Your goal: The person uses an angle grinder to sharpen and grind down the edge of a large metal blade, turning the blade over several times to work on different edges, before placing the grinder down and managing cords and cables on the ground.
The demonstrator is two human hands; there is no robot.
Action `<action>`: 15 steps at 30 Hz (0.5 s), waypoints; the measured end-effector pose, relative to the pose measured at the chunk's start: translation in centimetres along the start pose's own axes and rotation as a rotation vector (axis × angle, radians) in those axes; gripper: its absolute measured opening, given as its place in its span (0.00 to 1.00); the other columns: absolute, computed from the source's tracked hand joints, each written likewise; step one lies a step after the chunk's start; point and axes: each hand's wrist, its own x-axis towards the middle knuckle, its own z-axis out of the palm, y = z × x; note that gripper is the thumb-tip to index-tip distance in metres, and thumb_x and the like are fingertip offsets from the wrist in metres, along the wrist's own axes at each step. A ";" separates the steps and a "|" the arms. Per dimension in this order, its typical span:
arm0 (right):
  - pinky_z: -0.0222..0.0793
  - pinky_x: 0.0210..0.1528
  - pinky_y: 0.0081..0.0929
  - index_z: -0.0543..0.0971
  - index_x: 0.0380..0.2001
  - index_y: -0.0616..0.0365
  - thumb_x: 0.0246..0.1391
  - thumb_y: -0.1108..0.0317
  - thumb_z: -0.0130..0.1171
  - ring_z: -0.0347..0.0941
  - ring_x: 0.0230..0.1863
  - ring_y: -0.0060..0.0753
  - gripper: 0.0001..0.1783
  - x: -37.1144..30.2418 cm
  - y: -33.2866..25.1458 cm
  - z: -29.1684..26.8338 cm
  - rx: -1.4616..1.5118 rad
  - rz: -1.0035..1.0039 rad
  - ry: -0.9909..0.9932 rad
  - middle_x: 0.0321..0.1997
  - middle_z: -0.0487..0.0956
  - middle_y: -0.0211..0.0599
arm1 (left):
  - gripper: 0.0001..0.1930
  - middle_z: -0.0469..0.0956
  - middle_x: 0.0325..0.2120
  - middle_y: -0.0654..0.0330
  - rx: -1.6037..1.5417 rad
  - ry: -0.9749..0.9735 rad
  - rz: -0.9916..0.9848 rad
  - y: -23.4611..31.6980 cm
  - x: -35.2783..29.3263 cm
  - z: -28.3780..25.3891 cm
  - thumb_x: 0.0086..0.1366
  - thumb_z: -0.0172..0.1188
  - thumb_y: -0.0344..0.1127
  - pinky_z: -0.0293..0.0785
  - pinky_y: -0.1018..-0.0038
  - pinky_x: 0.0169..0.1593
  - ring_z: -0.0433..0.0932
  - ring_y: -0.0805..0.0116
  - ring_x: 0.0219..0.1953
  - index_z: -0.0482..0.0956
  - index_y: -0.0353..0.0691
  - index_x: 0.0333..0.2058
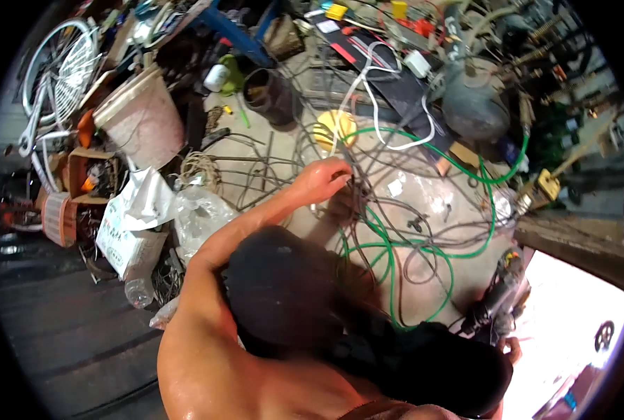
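My left arm reaches around my dark-clad left knee, over the floor. The fingers of my left hand (326, 180) are curled together beside a bundle of dark cables (357, 192); whatever they pinch is too small to make out. A white cord (359, 84) runs down close to that hand, past a round yellow piece (334, 131). Only a few fingers of my right hand (513, 349) show beyond my right knee, so its grip is hidden. Nearest to it lies a dark and silver tool (494, 301), perhaps a power tool, beside a brightly lit white panel (571, 325).
A green hose (394, 280) loops among dark cables across the floor. At left are a whitish bucket (140, 115), a white sack (126, 231), a clear plastic bag (203, 217) and a white wheel (67, 70). A grey tank (474, 105) stands at the back right.
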 end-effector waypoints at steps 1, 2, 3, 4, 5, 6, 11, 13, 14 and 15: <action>0.65 0.27 0.32 0.73 0.22 0.61 0.58 0.74 0.64 0.69 0.21 0.34 0.12 1.0 -0.3 0.1 0.080 -0.040 -0.043 0.20 0.75 0.41 | 0.11 0.84 0.40 0.52 -0.072 0.055 -0.070 -0.1 0.5 -0.5 0.69 0.61 0.35 0.79 0.64 0.43 0.84 0.57 0.40 0.84 0.35 0.44; 0.66 0.28 0.32 0.75 0.22 0.59 0.56 0.71 0.64 0.69 0.22 0.32 0.11 1.8 -0.9 0.4 0.145 -0.021 -0.038 0.19 0.74 0.37 | 0.12 0.83 0.35 0.53 -0.078 0.082 -0.125 -0.3 0.7 -1.1 0.70 0.60 0.36 0.77 0.68 0.40 0.82 0.64 0.35 0.84 0.34 0.44; 0.66 0.28 0.32 0.75 0.22 0.59 0.56 0.71 0.64 0.69 0.22 0.32 0.11 2.7 -1.2 0.8 0.161 -0.041 -0.040 0.19 0.74 0.37 | 0.12 0.83 0.35 0.53 -0.063 0.101 -0.134 -0.5 0.8 -1.9 0.70 0.60 0.36 0.77 0.68 0.40 0.82 0.64 0.35 0.84 0.34 0.44; 0.66 0.28 0.32 0.75 0.22 0.60 0.55 0.71 0.64 0.70 0.22 0.32 0.11 3.6 -1.6 1.1 0.147 -0.045 -0.091 0.19 0.74 0.37 | 0.12 0.83 0.32 0.54 -0.073 0.105 -0.243 -0.7 0.9 -2.8 0.70 0.60 0.37 0.77 0.68 0.39 0.81 0.66 0.34 0.84 0.34 0.43; 0.66 0.28 0.31 0.75 0.22 0.60 0.55 0.72 0.63 0.70 0.23 0.32 0.10 4.2 -2.0 0.6 0.113 -0.042 -0.127 0.20 0.75 0.37 | 0.12 0.82 0.30 0.55 -0.101 0.104 -0.331 -0.8 1.8 -2.9 0.70 0.60 0.38 0.76 0.68 0.38 0.80 0.68 0.32 0.84 0.33 0.42; 0.65 0.29 0.32 0.75 0.22 0.62 0.53 0.73 0.62 0.71 0.23 0.32 0.09 5.2 -3.9 0.6 0.156 -0.025 -0.176 0.20 0.75 0.39 | 0.13 0.81 0.27 0.59 -0.150 0.119 -0.357 -1.6 2.0 -3.0 0.70 0.61 0.38 0.74 0.69 0.37 0.78 0.72 0.31 0.83 0.32 0.40; 0.66 0.29 0.32 0.77 0.24 0.64 0.54 0.74 0.64 0.71 0.25 0.31 0.08 8.6 -10.3 1.3 0.225 -0.045 -0.251 0.22 0.75 0.40 | 0.14 0.84 0.32 0.58 -0.297 0.247 -0.279 -5.0 3.3 -3.0 0.70 0.61 0.38 0.77 0.70 0.42 0.81 0.69 0.35 0.81 0.30 0.42; 0.66 0.29 0.31 0.77 0.24 0.65 0.53 0.75 0.64 0.71 0.26 0.31 0.07 9.3 -11.5 1.2 0.215 0.056 -0.325 0.23 0.75 0.39 | 0.15 0.85 0.38 0.54 -0.236 0.349 -0.211 -5.0 4.5 -2.7 0.70 0.62 0.38 0.79 0.70 0.47 0.84 0.66 0.41 0.81 0.30 0.47; 0.65 0.29 0.32 0.77 0.24 0.65 0.52 0.74 0.66 0.72 0.27 0.32 0.08 9.5 -11.4 1.3 0.241 0.092 -0.319 0.23 0.76 0.39 | 0.15 0.85 0.38 0.54 -0.249 0.349 -0.199 -5.1 5.8 -2.4 0.70 0.62 0.38 0.79 0.70 0.47 0.84 0.66 0.41 0.81 0.30 0.47; 0.65 0.29 0.32 0.77 0.24 0.65 0.52 0.74 0.66 0.72 0.27 0.32 0.08 9.9 -11.9 1.2 0.233 0.094 -0.313 0.23 0.76 0.39 | 0.19 0.84 0.41 0.51 -0.232 0.355 -0.208 -5.4 6.8 -2.4 0.68 0.62 0.40 0.79 0.67 0.49 0.84 0.62 0.43 0.80 0.31 0.50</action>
